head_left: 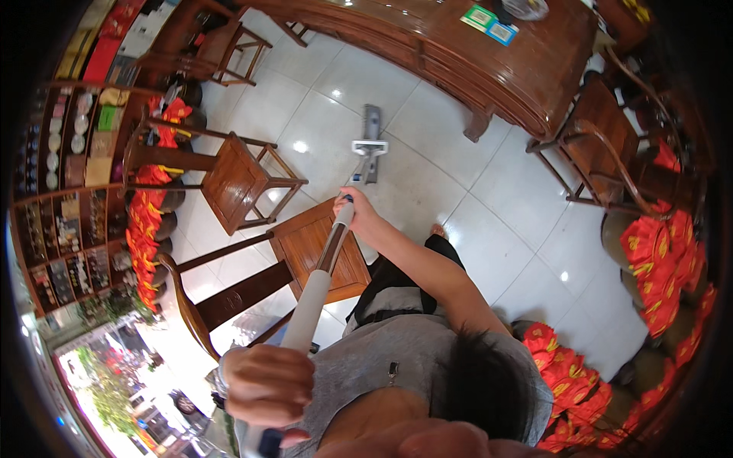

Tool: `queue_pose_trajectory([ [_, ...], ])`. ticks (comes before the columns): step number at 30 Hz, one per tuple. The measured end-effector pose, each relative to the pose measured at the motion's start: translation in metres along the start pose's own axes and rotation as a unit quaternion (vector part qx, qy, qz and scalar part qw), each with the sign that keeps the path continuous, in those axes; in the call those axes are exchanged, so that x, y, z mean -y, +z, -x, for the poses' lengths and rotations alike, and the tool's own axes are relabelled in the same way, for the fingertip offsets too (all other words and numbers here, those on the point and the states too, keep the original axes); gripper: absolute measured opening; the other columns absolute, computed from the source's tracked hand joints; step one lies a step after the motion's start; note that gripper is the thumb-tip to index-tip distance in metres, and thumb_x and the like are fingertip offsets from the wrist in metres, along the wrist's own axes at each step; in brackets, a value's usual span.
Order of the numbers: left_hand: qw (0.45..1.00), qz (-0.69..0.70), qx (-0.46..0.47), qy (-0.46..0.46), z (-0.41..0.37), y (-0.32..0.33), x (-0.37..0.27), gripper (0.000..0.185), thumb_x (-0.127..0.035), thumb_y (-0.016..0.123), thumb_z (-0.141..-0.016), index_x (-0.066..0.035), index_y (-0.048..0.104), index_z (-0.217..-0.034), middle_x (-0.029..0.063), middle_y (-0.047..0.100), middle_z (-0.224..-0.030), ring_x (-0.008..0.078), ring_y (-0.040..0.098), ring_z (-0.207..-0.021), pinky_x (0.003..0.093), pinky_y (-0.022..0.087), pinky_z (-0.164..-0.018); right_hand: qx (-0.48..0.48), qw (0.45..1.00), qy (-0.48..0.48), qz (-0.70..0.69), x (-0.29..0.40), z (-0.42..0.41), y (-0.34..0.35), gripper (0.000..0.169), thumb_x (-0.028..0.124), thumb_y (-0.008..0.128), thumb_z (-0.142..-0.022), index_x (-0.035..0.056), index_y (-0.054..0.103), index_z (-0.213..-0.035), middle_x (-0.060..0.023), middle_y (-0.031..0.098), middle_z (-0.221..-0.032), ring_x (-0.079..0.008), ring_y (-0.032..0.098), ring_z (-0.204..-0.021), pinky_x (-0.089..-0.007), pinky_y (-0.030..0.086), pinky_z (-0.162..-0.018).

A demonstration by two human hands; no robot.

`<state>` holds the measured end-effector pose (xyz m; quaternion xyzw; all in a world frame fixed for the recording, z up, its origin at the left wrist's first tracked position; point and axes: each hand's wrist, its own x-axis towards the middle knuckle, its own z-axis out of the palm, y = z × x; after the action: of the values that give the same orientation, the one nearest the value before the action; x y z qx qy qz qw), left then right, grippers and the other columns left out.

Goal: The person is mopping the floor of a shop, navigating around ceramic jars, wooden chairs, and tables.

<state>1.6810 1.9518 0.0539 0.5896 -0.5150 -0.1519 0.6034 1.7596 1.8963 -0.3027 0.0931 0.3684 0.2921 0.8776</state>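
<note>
A long-handled flat mop with a white and steel pole slants across the view. Its grey head, on a white bracket, is over the pale tiled floor and slightly blurred. Low at the left, close to the camera, my left hand is wrapped round the upper part of the pole. My right hand grips the pole further down, its arm stretched forward across my body. Beneath the pole, by my right hand, is the wooden seat of a chair.
Another wooden chair stands left of the mop, and an armchair at the right. A carved wooden desk spans the top. Dark jars with red cloth covers line both sides. Full shelves stand far left.
</note>
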Motion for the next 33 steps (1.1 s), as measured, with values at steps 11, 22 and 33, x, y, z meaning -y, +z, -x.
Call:
queue_pose_trajectory([
  [11, 0.988, 0.069, -0.140, 0.010, 0.038, -0.066, 0.089, 0.022, -0.011, 0.055, -0.068, -0.005, 0.042, -0.052, 0.0062, 0.042, -0.048, 0.0218, 0.043, -0.042, 0.0325, 0.037, -0.044, 0.072, 0.982, -0.159, -0.077, 0.139, -0.011, -0.007, 0.019, 0.013, 0.049, -0.068, 0.0082, 0.034, -0.058, 0.0017, 0.036, -0.051, -0.0085, 0.038, -0.042, -0.0197, 0.036, -0.043],
  [22, 0.963, 0.061, -0.263, -0.018, 0.019, -0.217, 0.134, 0.031, -0.010, 0.049, -0.069, -0.004, 0.033, -0.043, 0.0074, 0.036, -0.043, 0.0236, 0.041, -0.037, 0.0324, 0.035, -0.039, 0.020, 0.988, -0.127, -0.084, 0.153, -0.134, 0.113, 0.014, 0.009, 0.044, -0.068, 0.0075, 0.034, -0.060, 0.0009, 0.035, -0.051, -0.0074, 0.037, -0.041, -0.0183, 0.035, -0.039],
  [33, 0.952, -0.110, -0.272, -0.088, 0.029, -0.316, 0.249, 0.018, 0.002, 0.049, -0.062, -0.003, 0.037, -0.049, 0.0081, 0.036, -0.050, 0.0252, 0.040, -0.044, 0.0333, 0.033, -0.042, 0.027, 0.958, -0.067, 0.279, 0.192, -0.382, 0.238, 0.014, 0.015, 0.048, -0.068, 0.0083, 0.039, -0.060, 0.0012, 0.038, -0.048, -0.0069, 0.040, -0.040, -0.0181, 0.036, -0.038],
])
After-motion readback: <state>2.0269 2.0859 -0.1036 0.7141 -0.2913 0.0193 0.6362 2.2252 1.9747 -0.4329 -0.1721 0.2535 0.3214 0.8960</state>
